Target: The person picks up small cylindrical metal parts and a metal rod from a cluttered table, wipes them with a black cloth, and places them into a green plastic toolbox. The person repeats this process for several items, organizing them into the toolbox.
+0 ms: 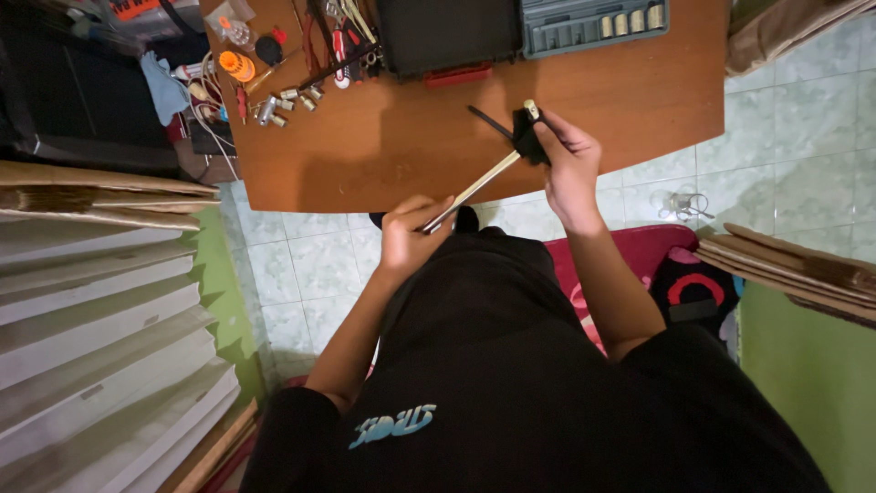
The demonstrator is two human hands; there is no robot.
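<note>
Here the metal rod (470,191) runs on a slant, its long axis from lower left near the person's lap up to the right over the near edge of the wooden table (383,155). The left hand (411,239) is closed round the rod's lower end; the right hand (568,164) is closed on the black fitting (527,137) at the upper end, where a pale tip shows. A thin black strip juts left from that fitting. Farther back lie loose sockets (287,102), an orange reel (236,65), and an open socket case (593,23).
</note>
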